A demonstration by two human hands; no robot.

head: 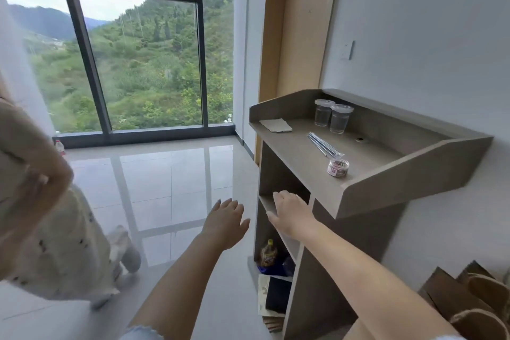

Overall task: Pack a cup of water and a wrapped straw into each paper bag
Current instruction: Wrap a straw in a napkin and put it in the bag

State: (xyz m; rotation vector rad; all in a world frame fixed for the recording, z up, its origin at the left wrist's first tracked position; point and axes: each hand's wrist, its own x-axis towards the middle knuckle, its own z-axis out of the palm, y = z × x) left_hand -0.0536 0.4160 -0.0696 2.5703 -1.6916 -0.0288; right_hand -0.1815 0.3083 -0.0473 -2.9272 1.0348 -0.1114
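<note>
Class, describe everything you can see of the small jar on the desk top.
The small jar is short, round and clear, plastic or glass by its look, with a clear lid on and a pink-and-white label on its side. Small dark pieces fill it. It stands upright near the desk top's front edge, just beyond the wrapped straws' near end. No hand touches it.

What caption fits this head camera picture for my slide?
Both open hands, left hand and right hand, reach toward the desk holding two water cups and wrapped straws.

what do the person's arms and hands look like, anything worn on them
Both forearms are bare, with no watch, bracelet or glove in view. The left hand and right hand show no rings, and the nails look longish and pale. At the bottom edge, frayed light blue fabric shows near the left arm.
</note>
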